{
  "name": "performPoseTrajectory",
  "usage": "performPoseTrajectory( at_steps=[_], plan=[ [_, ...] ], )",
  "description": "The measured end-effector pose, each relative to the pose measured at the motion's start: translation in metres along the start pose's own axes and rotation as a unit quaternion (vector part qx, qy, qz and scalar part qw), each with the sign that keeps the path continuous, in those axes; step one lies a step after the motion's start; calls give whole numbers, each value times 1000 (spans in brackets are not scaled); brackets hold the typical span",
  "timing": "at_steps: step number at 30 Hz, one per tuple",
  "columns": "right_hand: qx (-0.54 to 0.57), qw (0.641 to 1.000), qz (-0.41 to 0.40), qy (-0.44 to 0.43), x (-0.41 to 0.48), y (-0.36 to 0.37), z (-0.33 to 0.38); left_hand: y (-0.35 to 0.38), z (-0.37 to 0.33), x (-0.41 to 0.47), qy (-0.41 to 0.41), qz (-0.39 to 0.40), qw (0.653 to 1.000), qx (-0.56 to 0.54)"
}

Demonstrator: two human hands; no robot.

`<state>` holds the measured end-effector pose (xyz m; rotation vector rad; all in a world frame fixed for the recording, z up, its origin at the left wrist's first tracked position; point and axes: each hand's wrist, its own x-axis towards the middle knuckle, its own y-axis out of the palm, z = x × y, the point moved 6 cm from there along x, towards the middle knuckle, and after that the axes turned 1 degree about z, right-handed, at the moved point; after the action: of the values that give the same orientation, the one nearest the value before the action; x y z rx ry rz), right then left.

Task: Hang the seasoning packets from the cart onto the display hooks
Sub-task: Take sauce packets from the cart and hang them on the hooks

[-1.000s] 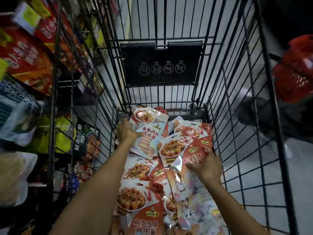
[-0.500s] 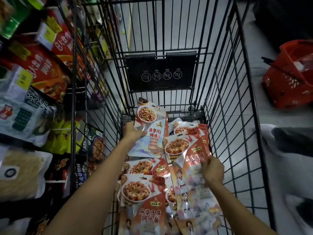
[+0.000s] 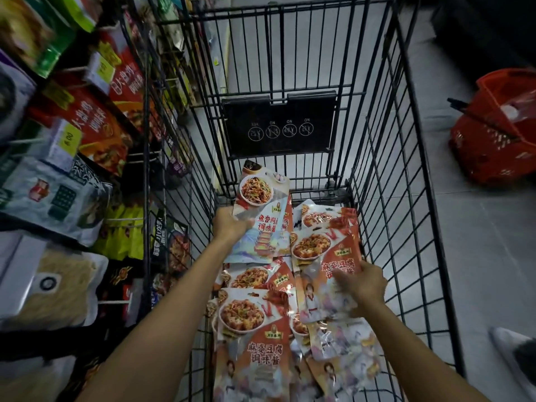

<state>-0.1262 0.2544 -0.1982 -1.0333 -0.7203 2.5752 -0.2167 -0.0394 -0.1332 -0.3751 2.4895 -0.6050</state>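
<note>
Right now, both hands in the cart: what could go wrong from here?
1. The left grip holds the lifted packet by one side edge only. The glossy film could slip, or a corner could snag on the cart wall.
2. The right grip is blurred where it lies on a tofu packet that overlaps the loose pile. Lifting it may drag neighbours along.

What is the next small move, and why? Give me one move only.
Probably swing the left hand with its packet out over the cart wall toward the display hooks on the left. That packet is already gripped and tilted up off the pile, while the right hand only lies blurred on another packet, its grip unclear.
</note>
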Motion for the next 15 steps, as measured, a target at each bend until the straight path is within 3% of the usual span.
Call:
performPoseTrajectory(
  at_steps=[6,15],
  plan=[
    [79,976,128,158,-13,6,-5,-17,-9,-17,25,-25,998,-57],
    [189,957,217,43,-72,-20,71,-98,-59,-82,62,-62,981,-173]
  ],
)
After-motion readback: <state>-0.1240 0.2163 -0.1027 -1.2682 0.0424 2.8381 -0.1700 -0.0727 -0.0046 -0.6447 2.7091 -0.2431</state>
